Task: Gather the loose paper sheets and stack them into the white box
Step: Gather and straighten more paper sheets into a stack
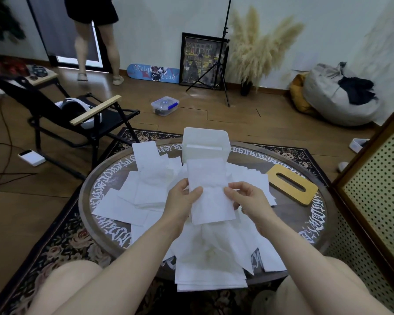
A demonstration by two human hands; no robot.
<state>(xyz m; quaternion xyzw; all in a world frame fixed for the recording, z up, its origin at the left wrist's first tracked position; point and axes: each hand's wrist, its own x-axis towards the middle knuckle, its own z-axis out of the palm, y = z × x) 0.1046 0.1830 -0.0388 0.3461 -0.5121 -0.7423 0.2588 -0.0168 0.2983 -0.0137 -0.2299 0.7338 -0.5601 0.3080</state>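
Both forearms reach forward over the round table, converging above its middle. The left hand grips the left edge of a held paper sheet, thumb on top and fingers curled beneath; the right hand pinches the sheet's right edge, thumb and fingertips pressed on it, wrist bent slightly inward. The two hands are apart, with the sheet stretched between them and lifted above the table. Its far end points toward the white box, which stands open at the table's far edge. Loose paper sheets lie scattered across the tabletop around and under the hands. A yellow slotted lid lies flat to the right of the box
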